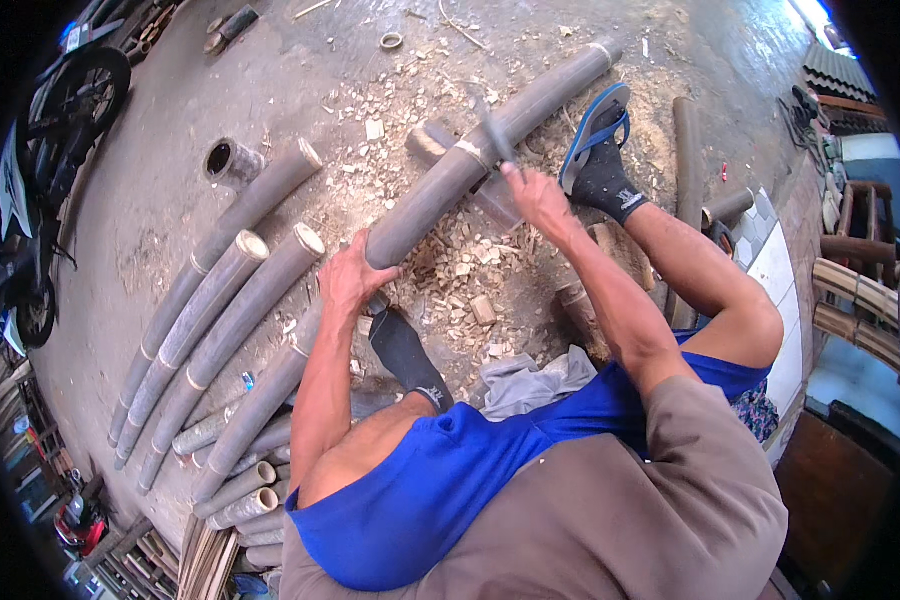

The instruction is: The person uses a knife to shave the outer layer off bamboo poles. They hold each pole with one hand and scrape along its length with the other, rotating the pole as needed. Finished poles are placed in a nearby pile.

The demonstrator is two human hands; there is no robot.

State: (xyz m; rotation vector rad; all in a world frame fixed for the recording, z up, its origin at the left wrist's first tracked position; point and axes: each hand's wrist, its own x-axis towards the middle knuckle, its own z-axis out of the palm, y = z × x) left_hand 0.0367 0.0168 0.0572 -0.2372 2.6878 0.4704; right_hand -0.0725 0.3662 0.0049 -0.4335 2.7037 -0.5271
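On the chip-strewn floor, my left hand point(345, 278) clamps the long bamboo pole point(450, 180); my right hand point(535, 195) grips a blurred blade point(492, 135). The pole looks stiff, heavy and smooth, best held mid-length between nodes.

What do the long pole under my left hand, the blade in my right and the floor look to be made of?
Long pole: bamboo by its look, a grey-green round culm with pale node rings; cut poles beside it show hollow ends. Blade: probably dull grey metal, though motion blur hides its finish. Floor: looks like bare grey concrete, matte and stained, strewn with pale chips, seemingly bamboo.
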